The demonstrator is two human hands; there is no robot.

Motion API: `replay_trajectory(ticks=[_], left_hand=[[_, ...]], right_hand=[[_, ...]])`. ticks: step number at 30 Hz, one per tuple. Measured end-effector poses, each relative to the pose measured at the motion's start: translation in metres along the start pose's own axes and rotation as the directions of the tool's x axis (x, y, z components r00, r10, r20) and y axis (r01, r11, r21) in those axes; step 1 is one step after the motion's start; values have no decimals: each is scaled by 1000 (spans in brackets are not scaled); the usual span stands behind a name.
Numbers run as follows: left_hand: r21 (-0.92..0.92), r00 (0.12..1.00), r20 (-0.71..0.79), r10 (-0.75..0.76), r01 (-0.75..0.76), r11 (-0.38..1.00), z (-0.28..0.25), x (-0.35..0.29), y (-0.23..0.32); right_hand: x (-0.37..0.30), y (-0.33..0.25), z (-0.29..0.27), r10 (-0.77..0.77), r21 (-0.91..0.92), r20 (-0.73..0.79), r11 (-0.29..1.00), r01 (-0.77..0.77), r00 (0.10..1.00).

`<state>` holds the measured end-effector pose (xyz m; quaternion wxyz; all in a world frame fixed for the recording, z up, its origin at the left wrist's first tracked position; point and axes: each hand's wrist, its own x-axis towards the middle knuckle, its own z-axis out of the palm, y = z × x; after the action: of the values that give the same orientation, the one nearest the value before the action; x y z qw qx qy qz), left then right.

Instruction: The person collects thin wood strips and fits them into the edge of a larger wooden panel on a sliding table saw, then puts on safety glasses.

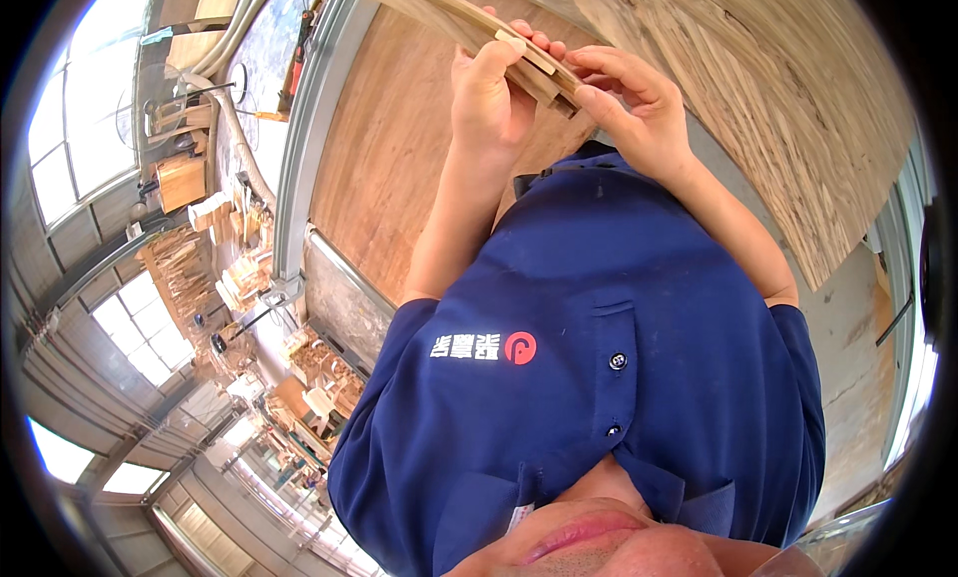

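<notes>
Near the top of the head view I hold a long brown wooden strip [439, 13] slantwise, its near end toward my right hand. A groove or step shows at that end. A short pale wood piece [539, 56] lies along the strip. My left hand [489, 103] is closed round the strip, its thumb on the pale piece and its fingertips showing past the far edge. My right hand [644, 108] pinches the strip's near end between thumb and bent fingers. The far end runs out of view.
A large slab with strong wood grain [788, 108] lies at the right. Beneath my hands is a reddish-brown wooden board [379, 128], edged at left by a grey metal rail [304, 178]. Farther left, many wood offcuts [175, 278] are stacked near windows.
</notes>
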<state>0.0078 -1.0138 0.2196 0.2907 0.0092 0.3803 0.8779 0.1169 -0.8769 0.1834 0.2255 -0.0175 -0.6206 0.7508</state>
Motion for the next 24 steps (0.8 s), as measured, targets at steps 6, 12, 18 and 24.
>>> replay_trajectory(ticks=[6,12,18,24], left_hand=[[-157,985,39,-169,173,972,-16,1,-3],[-216,968,58,-244,251,944,-19,3,-12],[-17,989,-66,-130,129,992,-14,0,-14],[281,993,84,81,-102,954,-3,-8,-7]], right_hand=[[0,-7,-2,-60,-124,50,990,66,997],[1,-17,4,-145,-244,57,957,155,988],[1,-10,8,16,-155,-18,988,-19,1000],[5,3,3,369,139,-50,923,-359,928]])
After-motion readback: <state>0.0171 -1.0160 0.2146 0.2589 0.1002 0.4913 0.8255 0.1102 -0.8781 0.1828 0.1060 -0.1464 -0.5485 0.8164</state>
